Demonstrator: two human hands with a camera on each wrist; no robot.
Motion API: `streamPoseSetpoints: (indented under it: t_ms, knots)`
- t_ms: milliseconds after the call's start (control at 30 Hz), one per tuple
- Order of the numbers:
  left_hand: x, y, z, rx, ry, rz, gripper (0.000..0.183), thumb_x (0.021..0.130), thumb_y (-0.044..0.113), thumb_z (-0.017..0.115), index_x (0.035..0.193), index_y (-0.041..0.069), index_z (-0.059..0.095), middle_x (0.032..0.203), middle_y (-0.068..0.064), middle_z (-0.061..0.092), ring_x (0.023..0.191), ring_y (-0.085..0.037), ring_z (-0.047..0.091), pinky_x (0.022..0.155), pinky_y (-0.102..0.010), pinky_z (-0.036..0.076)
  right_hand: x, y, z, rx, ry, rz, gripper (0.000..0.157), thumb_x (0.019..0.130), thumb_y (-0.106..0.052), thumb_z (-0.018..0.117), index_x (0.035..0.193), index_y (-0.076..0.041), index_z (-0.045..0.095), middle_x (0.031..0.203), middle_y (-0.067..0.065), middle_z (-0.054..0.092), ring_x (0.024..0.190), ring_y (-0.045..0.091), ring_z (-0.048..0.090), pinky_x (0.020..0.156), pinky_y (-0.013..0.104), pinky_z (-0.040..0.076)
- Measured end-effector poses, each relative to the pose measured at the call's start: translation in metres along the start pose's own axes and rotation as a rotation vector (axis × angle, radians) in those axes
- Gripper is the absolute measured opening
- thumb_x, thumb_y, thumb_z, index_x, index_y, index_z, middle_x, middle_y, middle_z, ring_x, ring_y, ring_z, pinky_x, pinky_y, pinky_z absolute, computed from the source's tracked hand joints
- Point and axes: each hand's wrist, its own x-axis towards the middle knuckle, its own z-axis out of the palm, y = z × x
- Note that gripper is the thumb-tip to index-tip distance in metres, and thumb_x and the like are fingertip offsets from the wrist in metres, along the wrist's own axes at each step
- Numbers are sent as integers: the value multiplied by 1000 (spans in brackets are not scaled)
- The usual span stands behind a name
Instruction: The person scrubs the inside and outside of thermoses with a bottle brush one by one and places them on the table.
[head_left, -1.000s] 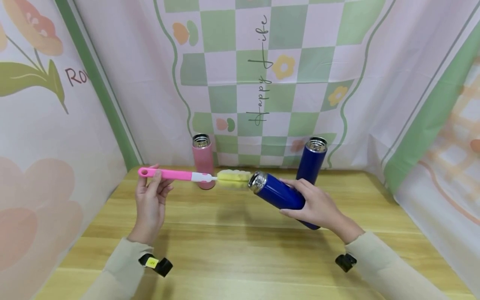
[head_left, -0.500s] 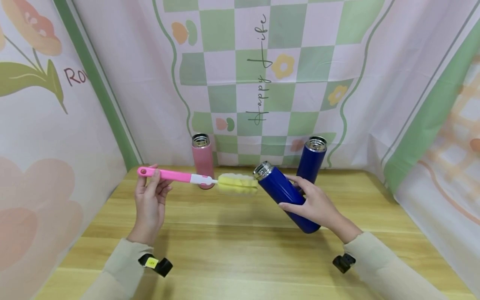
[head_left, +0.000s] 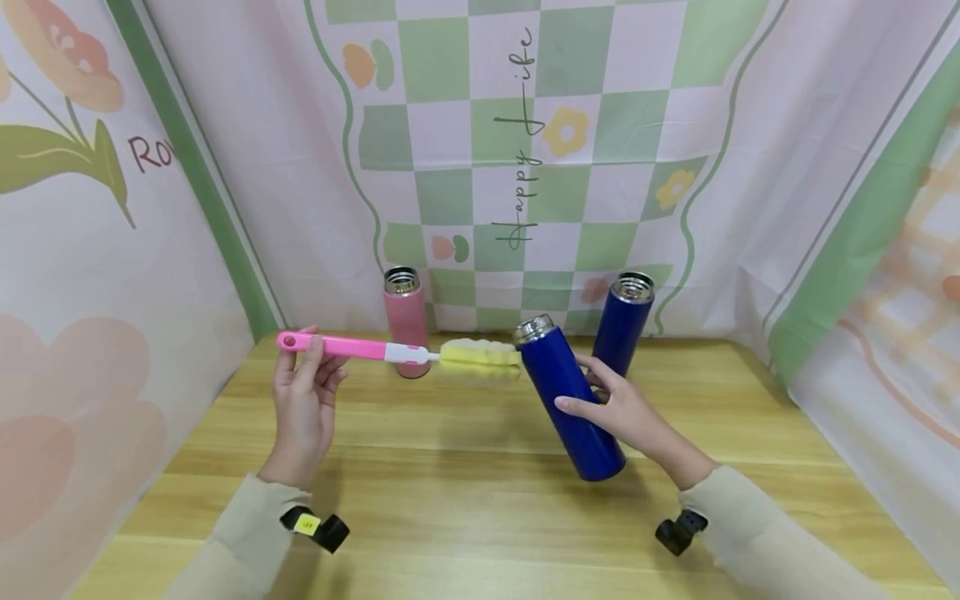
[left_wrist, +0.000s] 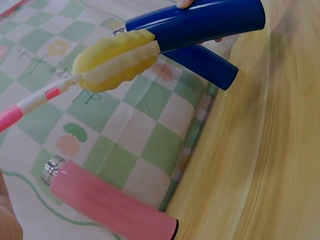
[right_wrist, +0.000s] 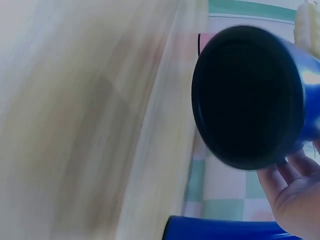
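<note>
My left hand pinches the pink handle of a bottle brush, held level above the table. Its yellow and white sponge head points right and overlaps the side of a blue thermos bottle just below the silver neck. That lidless bottle is in my right hand, thumb in front and fingers behind, mostly hidden. It tilts with its mouth up and to the left; in the right wrist view its dark base faces the camera.
A pink thermos bottle without a lid stands at the back left of the wooden table. A second blue bottle, also lidless, stands at the back right, partly behind my right hand. A patterned cloth hangs behind them.
The held blue bottle has turned more upright, its mouth rising and shifting right while its base swings down and left. The brush has stayed nearly in place, its whole sponge head beside the bottle.
</note>
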Motion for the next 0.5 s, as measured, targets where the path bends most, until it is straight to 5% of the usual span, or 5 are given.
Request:
streamPoseSetpoints:
  t_ms: [300,500]
  knots:
    - [-1,-3,2,-25,-10,-23,22,100,21,64,120,10,61,93,-5,69,79,-14,70,64,-18,59,0,0,7,184,-50,34,78,100,-36,62,161,-35,13,141,30,47,124,43,54,95,58,53]
    - [-2,-5,5,-35,-13,-30,24,100,21,63,121,9,59,94,-5,70,80,-13,71,64,-17,59,1,-2,12,252,-42,15,74,104,-34,55,160,-40,8,139,34,48,120,43,57,94,57,54]
